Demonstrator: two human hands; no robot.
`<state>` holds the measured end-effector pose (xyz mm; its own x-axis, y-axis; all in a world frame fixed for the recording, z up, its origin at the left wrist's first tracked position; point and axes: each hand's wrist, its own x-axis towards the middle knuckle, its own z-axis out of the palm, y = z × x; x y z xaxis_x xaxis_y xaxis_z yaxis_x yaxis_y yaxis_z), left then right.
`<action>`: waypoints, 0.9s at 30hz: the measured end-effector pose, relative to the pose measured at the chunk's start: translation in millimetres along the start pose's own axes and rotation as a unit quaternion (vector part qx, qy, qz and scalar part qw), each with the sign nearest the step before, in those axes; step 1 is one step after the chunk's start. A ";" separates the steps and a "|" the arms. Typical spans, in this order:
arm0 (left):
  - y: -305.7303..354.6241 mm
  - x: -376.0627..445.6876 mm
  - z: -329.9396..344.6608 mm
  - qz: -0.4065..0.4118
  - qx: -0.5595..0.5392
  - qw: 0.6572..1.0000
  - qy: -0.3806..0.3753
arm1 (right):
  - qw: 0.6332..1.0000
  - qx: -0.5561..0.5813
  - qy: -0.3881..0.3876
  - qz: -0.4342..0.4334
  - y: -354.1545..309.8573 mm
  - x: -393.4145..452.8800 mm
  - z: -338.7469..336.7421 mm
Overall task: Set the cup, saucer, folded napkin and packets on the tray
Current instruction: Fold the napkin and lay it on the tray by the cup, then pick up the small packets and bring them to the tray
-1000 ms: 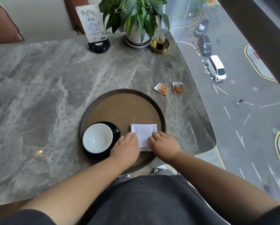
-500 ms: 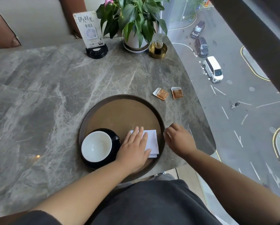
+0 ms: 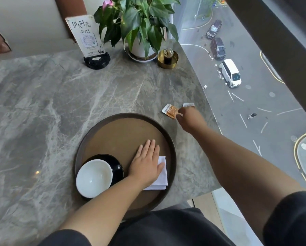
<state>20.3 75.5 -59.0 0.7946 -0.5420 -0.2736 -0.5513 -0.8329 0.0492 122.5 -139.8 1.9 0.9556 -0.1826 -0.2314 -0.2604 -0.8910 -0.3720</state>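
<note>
The cup (image 3: 94, 177) sits on its black saucer (image 3: 117, 166) at the near left of the round tray (image 3: 123, 116), and the folded napkin (image 3: 161, 176) lies just to the right of them, also on the tray. That leaves the packets as the step in hand, by my reading.

The left hand (image 3: 146, 163) lies flat and open on the napkin, fingers spread toward the far side, pressing it down rather than gripping anything. The right hand (image 3: 190, 118) is stretched out to the two packets on the grey stone surface (image 3: 42, 107), just beyond the tray's far right rim. Its fingertips meet the orange packet (image 3: 171, 110) at that packet's right edge, and the hand covers most of the second packet (image 3: 188, 104), of which only a pale end shows. The fingers are curled downward — whether they have closed on either packet cannot be told from this angle.

The next move likely calls for pinching both thin, flat packets off the smooth surface — they may slide rather than lift — and carrying them a short way back to the bare far half of the tray. The surface's right edge is near, so a nudge outward could push one off.
</note>
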 end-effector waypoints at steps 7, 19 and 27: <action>-0.3 -0.7 1.3 0.002 -0.005 1.000 0.017 | 0.996 -0.062 -0.044 0.040 -17.6 53.3 4.6; 0.6 -1.0 -3.1 -0.006 -0.001 1.000 -0.006 | 0.975 0.196 -0.058 0.082 -9.4 58.0 -9.8; 0.7 -0.7 -7.1 -0.005 -0.010 1.000 -0.007 | 0.902 0.380 -0.014 0.206 65.5 45.7 -40.9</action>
<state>21.2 74.5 -51.9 0.7961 -0.5327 -0.2871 -0.5386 -0.8400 0.0653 154.8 -223.6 3.8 0.7544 -0.4139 -0.5095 -0.6227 -0.2056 -0.7550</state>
